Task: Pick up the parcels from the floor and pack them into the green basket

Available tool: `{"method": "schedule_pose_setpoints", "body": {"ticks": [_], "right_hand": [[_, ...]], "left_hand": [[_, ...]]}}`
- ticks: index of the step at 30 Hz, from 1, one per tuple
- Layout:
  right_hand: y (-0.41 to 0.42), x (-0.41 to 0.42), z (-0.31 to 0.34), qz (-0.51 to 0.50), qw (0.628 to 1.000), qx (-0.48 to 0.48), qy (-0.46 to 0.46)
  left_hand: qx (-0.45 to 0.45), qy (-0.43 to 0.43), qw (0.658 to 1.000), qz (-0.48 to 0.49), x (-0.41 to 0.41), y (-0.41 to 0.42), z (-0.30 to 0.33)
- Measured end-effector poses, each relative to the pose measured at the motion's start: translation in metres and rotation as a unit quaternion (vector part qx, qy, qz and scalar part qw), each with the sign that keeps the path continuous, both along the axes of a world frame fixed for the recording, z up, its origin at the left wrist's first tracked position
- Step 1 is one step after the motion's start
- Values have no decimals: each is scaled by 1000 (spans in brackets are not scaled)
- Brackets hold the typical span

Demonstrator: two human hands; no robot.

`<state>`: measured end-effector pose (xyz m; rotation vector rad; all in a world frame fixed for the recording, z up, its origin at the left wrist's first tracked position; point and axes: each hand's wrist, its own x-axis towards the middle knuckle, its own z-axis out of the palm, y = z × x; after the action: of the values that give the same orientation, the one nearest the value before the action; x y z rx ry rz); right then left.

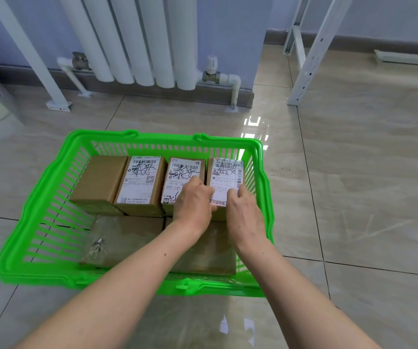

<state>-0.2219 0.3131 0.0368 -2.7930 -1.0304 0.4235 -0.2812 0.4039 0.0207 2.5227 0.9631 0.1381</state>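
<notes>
Both hands [195, 205] grip rightmost parcel [225, 177], seemingly touching basket [263, 172] wall.

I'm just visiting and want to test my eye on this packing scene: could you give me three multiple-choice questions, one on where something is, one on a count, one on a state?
1. Which box in the back row do both hands hold?
A. the one at the far left
B. the one at the far right
C. the second from the left

2. How many boxes in the back row show a white label on top?
A. one
B. three
C. five

3. How does the green basket stand?
A. upright on the floor
B. tipped on its side
C. lifted in the air

Answers:
1 B: the left hand and the right hand hold the rightmost box, by the basket's right wall.
2 B: three labelled boxes stand beside one plain box.
3 A: the green basket rests upright on the tiled floor.
</notes>
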Motion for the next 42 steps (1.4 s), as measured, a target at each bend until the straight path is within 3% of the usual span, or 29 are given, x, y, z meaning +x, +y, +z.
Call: {"method": "schedule_pose_setpoints", "body": {"ticks": [8,14,19,23,29,42], "right_hand": [[-3,8,17,48,998,-26,43],[-4,23,32,140,980,-103,97],[-14,35,60,144,973,-89,157],[-24,43,111,75,971,-48,220],[-56,43,214,-75,955,25,286],[-158,27,442,-181,941,43,283]], "left_hand": [[-10,14,1000,13,3,-2,4],[28,89,995,-18,10,-1,13],[-86,150,985,-5,12,0,43],[-161,149,975,32,6,-10,107],[-178,144,971,71,7,-24,236],[-214,116,970,3,9,-82,479]]}}
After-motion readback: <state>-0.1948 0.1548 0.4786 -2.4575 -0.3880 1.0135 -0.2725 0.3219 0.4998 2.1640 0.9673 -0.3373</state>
